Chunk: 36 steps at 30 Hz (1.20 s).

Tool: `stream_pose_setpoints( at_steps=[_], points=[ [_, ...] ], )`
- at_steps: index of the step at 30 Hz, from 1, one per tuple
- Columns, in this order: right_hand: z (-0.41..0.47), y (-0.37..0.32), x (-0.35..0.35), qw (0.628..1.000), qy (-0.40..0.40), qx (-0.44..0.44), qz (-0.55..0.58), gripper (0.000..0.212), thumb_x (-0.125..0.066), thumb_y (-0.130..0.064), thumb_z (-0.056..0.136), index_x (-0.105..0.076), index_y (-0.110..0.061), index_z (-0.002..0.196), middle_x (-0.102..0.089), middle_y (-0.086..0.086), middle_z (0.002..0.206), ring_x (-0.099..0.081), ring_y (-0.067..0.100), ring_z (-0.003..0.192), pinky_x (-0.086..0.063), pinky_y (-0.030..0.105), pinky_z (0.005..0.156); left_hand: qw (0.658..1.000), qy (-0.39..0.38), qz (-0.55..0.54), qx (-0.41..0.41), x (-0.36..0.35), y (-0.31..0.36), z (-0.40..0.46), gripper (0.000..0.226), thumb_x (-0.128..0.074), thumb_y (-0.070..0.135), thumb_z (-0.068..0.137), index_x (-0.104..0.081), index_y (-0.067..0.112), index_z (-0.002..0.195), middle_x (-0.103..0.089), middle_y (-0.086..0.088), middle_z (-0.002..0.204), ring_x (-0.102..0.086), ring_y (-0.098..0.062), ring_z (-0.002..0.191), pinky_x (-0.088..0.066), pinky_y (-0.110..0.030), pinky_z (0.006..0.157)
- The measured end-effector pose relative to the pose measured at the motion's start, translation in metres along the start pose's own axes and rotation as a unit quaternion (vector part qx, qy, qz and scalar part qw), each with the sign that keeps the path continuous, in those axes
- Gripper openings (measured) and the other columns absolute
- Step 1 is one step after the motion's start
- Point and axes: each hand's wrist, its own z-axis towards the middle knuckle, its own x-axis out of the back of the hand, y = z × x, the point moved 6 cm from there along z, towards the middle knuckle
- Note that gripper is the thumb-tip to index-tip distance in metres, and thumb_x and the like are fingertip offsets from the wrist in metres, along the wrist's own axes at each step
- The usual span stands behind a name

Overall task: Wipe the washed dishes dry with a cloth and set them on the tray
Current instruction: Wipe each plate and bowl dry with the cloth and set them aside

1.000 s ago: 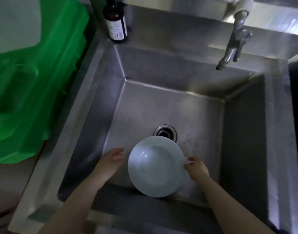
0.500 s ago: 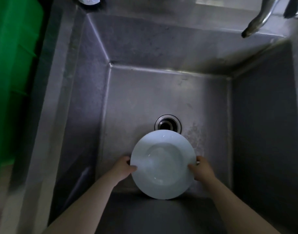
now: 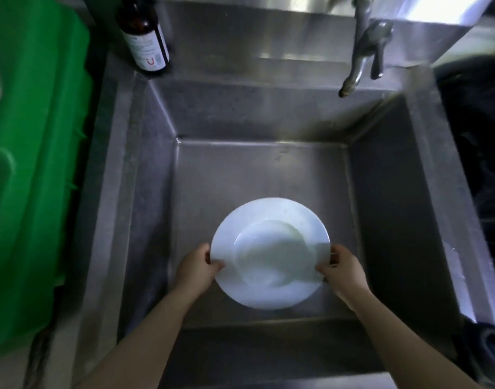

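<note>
The white plate (image 3: 271, 252) now sits higher in the view than half a second ago and covers the drain that showed just beyond its far rim then. It is held face up over the floor of the steel sink (image 3: 263, 169), toward the near wall; whether its underside touches the sink floor cannot be told. The left hand (image 3: 197, 269) pinches the left rim, thumb on the upper face and fingers curled beneath, much as before. The right hand (image 3: 343, 269) grips the right rim the same way, thumb lying on top.

The view has swung up since the earlier frame: the brown bottle (image 3: 146, 37) on the sink's back left corner shows nearly whole again, though its neck is cut off at the top edge, and the tap (image 3: 364, 51) is back in sight, its upper part cropped. The green plastic tray (image 3: 35, 164) on the left fills more of the frame and runs off it. At the right, a dark area beside the sink is too dim to make out, as is a dark object at the lower right corner.
</note>
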Motion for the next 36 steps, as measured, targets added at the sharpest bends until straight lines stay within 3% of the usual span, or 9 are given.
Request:
stream_pose_setpoints(
  at_steps=[4, 10, 14, 18, 21, 26, 29, 33, 36],
  points=[
    [-0.026, -0.048, 0.039, 0.993, 0.074, 0.084, 0.024, 0.028, -0.075, -0.020, 0.080, -0.055, -0.030, 0.097, -0.060, -0.016, 0.080, -0.055, -0.001, 0.072, -0.038, 0.017, 0.052, 0.990, 0.112, 0.029, -0.082, 0.042, 0.044, -0.022, 0.017, -0.070, 0.024, 0.083, -0.061, 0.019, 0.097, -0.069, 0.004, 0.090, -0.062, -0.018, 0.080, -0.046, -0.029, 0.062],
    [-0.066, -0.133, 0.115, 0.962, 0.156, 0.191, 0.118, 0.032, -0.072, -0.014, 0.080, -0.051, -0.038, 0.081, -0.063, -0.016, 0.079, -0.057, -0.003, 0.073, -0.039, 0.017, 0.056, 0.945, 0.246, 0.026, -0.215, 0.113, 0.135, -0.077, 0.028, -0.073, 0.026, 0.081, -0.048, 0.031, 0.069, -0.055, 0.019, 0.063, -0.051, 0.005, 0.058, -0.031, -0.016, 0.044],
    [-0.104, -0.192, 0.174, 0.925, 0.210, 0.271, 0.164, 0.036, -0.073, -0.015, 0.076, -0.053, -0.044, 0.079, -0.064, -0.020, 0.077, -0.060, -0.008, 0.074, -0.042, 0.021, 0.061, 0.901, 0.318, 0.000, -0.296, 0.163, 0.195, -0.120, 0.019, -0.074, 0.023, 0.080, -0.056, 0.019, 0.079, -0.062, 0.008, 0.070, -0.059, -0.017, 0.064, -0.042, -0.030, 0.053],
    [-0.150, -0.243, 0.235, 0.876, 0.266, 0.349, 0.202, 0.034, -0.074, -0.013, 0.075, -0.052, -0.040, 0.079, -0.065, -0.016, 0.074, -0.060, -0.009, 0.069, -0.041, 0.020, 0.060, 0.837, 0.379, -0.043, -0.392, 0.209, 0.256, -0.176, 0.024, -0.077, 0.019, 0.077, -0.054, 0.028, 0.079, -0.060, 0.012, 0.070, -0.059, -0.017, 0.067, -0.038, -0.026, 0.054],
    [-0.189, -0.278, 0.281, 0.833, 0.298, 0.404, 0.233, 0.037, -0.073, -0.012, 0.074, -0.052, -0.042, 0.081, -0.065, -0.016, 0.075, -0.061, -0.004, 0.072, -0.045, 0.021, 0.064, 0.796, 0.412, -0.078, -0.437, 0.242, 0.296, -0.220, 0.025, -0.078, 0.019, 0.075, -0.053, 0.025, 0.074, -0.062, 0.008, 0.066, -0.061, -0.024, 0.064, -0.045, -0.035, 0.056],
    [-0.257, -0.329, 0.346, 0.759, 0.327, 0.503, 0.253, 0.039, -0.072, -0.012, 0.081, -0.049, -0.044, 0.085, -0.066, -0.016, 0.085, -0.063, -0.002, 0.078, -0.049, 0.015, 0.068, 0.732, 0.459, -0.107, -0.492, 0.291, 0.353, -0.298, 0.030, -0.077, 0.024, 0.076, -0.049, 0.031, 0.066, -0.056, 0.020, 0.059, -0.057, 0.001, 0.059, -0.037, -0.021, 0.049],
    [-0.299, -0.353, 0.379, 0.713, 0.352, 0.551, 0.255, 0.041, -0.072, -0.012, 0.082, -0.047, -0.044, 0.088, -0.063, -0.018, 0.086, -0.062, -0.006, 0.081, -0.048, 0.009, 0.067, 0.700, 0.466, -0.122, -0.527, 0.317, 0.379, -0.340, 0.027, -0.076, 0.024, 0.077, -0.052, 0.033, 0.069, -0.059, 0.019, 0.062, -0.060, 0.004, 0.061, -0.039, -0.009, 0.049],
    [-0.347, -0.374, 0.414, 0.659, 0.373, 0.602, 0.254, 0.035, -0.072, -0.009, 0.082, -0.049, -0.034, 0.090, -0.059, -0.021, 0.080, -0.058, -0.013, 0.075, -0.044, 0.003, 0.063, 0.666, 0.460, -0.122, -0.574, 0.343, 0.407, -0.388, 0.025, -0.076, 0.018, 0.078, -0.059, 0.036, 0.081, -0.066, 0.018, 0.076, -0.067, -0.010, 0.077, -0.052, -0.029, 0.069],
    [-0.373, -0.384, 0.430, 0.640, 0.368, 0.630, 0.240, 0.029, -0.071, -0.011, 0.084, -0.052, -0.029, 0.096, -0.061, -0.020, 0.084, -0.062, -0.005, 0.079, -0.050, 0.015, 0.069, 0.633, 0.485, -0.115, -0.592, 0.358, 0.418, -0.425, 0.023, -0.077, 0.020, 0.077, -0.060, 0.036, 0.082, -0.063, 0.023, 0.075, -0.066, -0.003, 0.077, -0.052, -0.026, 0.068]
  ],
)
